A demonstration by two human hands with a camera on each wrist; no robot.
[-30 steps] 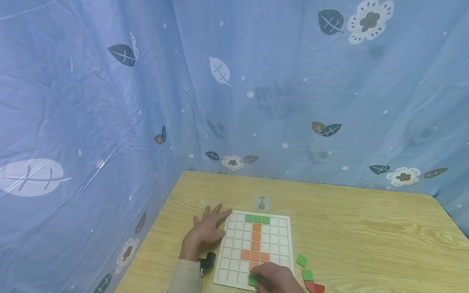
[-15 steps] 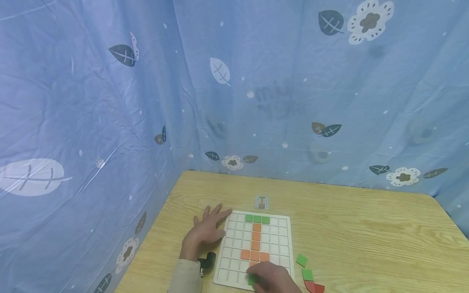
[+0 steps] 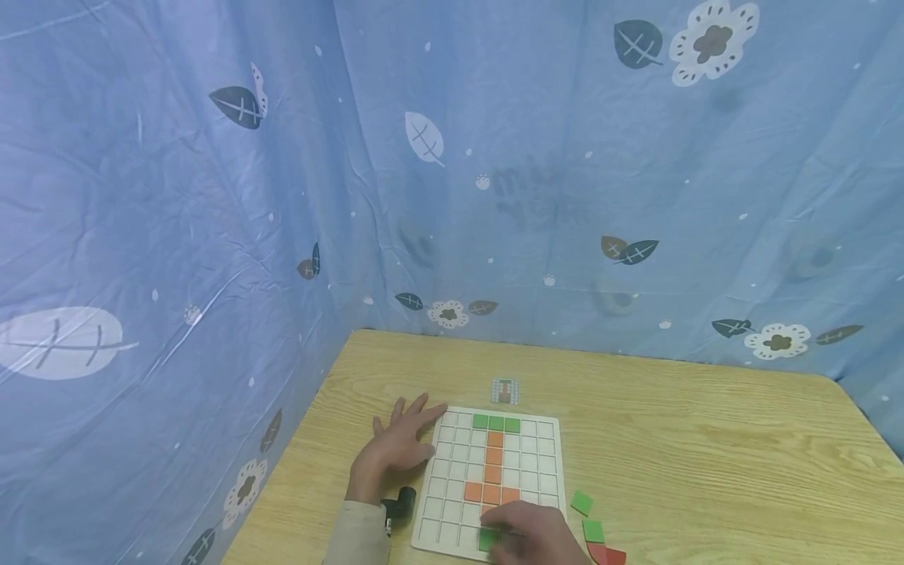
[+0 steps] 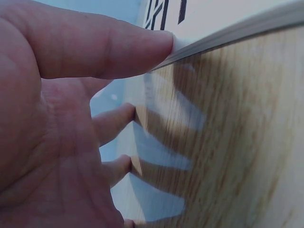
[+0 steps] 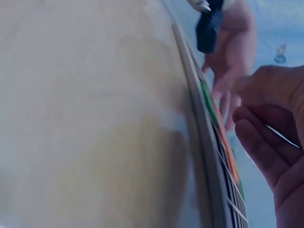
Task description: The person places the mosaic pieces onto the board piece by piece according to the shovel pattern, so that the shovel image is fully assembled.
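A white grid board [image 3: 563, 471] lies on the table. Three green square tiles [image 3: 497, 423] fill cells of its far row, and several orange tiles [image 3: 493, 455] form a cross below them. My left hand [image 3: 395, 449] is spread at the board's left side; in the left wrist view its thumb [image 4: 137, 50] touches the board's edge [image 4: 228, 35]. Over the near rows, my right hand [image 3: 537, 534] hovers with loosely bent fingers right by a green tile [image 3: 487, 540] in the near row. The right wrist view shows nothing between thumb [image 5: 266, 88] and fingers. This hand hides some near cells.
Two loose green tiles [image 3: 582, 502] and red pieces [image 3: 598, 552] lie right of the board. A small printed pattern card [image 3: 504, 391] sits beyond it. A black device [image 3: 402, 504] is at my left wrist. Blue curtains [image 3: 537, 157] rise behind and left of the table [image 3: 706, 439].
My right hand has shifted slightly right off the near-row green tile, so more of that tile shows. My left hand and the board have stayed put.
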